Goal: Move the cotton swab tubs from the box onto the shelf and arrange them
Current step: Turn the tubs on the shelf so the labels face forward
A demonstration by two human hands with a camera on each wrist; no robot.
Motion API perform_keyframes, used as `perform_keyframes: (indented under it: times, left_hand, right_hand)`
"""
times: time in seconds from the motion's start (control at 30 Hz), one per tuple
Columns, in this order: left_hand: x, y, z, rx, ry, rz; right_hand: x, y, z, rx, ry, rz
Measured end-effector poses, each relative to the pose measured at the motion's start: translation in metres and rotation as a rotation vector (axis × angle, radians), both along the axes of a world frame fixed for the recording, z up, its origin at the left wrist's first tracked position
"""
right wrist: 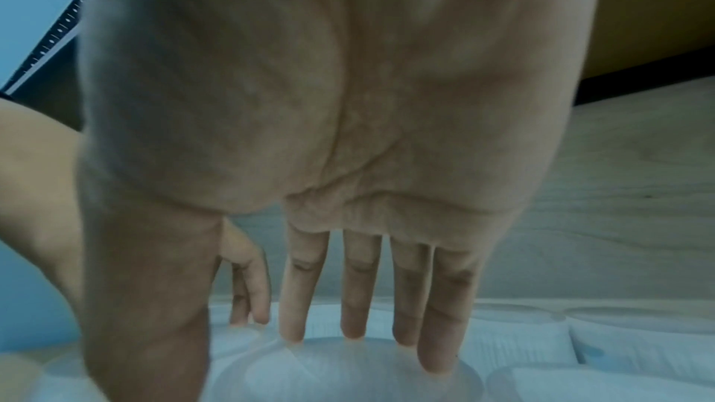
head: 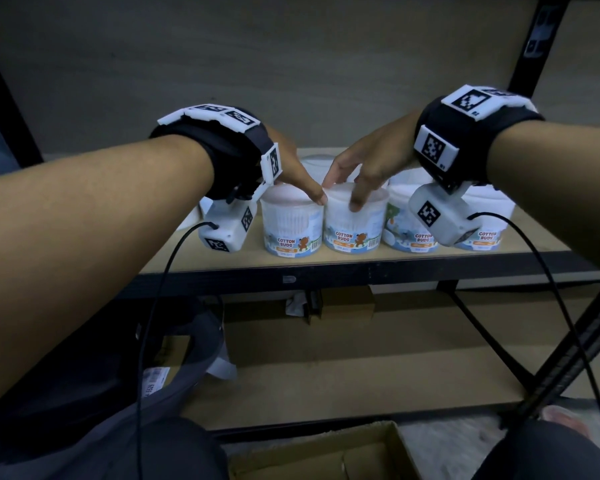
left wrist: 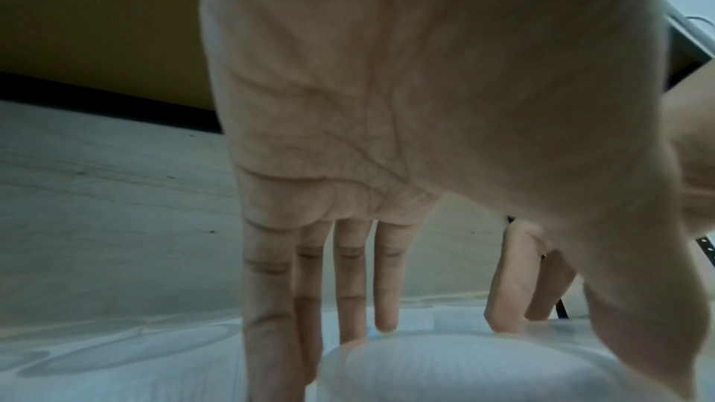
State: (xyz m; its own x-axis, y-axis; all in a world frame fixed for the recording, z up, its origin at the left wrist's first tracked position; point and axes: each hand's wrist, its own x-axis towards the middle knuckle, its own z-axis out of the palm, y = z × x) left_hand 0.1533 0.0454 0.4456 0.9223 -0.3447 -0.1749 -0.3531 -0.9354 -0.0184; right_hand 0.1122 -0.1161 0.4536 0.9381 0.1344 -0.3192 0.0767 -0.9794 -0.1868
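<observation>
Sliding gently works best: left hand (head: 291, 168) grips the left tub (head: 293, 225), right hand (head: 371, 161) grips the next tub (head: 355, 225); keep labels forward.

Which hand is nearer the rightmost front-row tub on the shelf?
Right. The right hand grips a bear-label tub two places left of the rightmost tub; the left hand grips the next tub further left.

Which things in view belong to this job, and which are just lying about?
Job: cotton bud tubs, shelf, cardboard box, left hand, right hand, each gripping a tub.
Lying about: small carton and crumpled paper on lower shelf; plastic packaging.
</observation>
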Motion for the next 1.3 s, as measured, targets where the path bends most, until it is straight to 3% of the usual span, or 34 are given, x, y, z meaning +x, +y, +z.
perform_keyframes:
  times: [0.17,0.27,0.43,0.6,1.03,1.3]
  left_hand:
    - [-0.001,0.01,0.007,-0.077,0.082,-0.168]
    - [-0.005,0.016,0.014,0.02,0.071,-0.261]
    - [-0.006,0.013,0.014,0.122,0.054,-0.273]
    - [-0.007,0.011,0.012,0.095,0.084,-0.282]
    - [-0.004,0.014,0.009,-0.096,0.135,-0.225]
    - [0.006,0.011,0.002,-0.117,0.059,-0.217]
  right_hand:
    - [0.001,0.01,0.008,0.096,-0.058,-0.159]
    - [0.004,0.014,0.011,0.044,-0.055,-0.212]
    - [0.002,0.024,0.007,-0.105,-0.043,-0.239]
    - [-0.001,0.026,0.004,-0.191,-0.083,-0.246]
    - [0.001,0.019,0.0,-0.123,-0.052,-0.212]
    - [-0.006,0.018,0.002,-0.121,-0.069,-0.154]
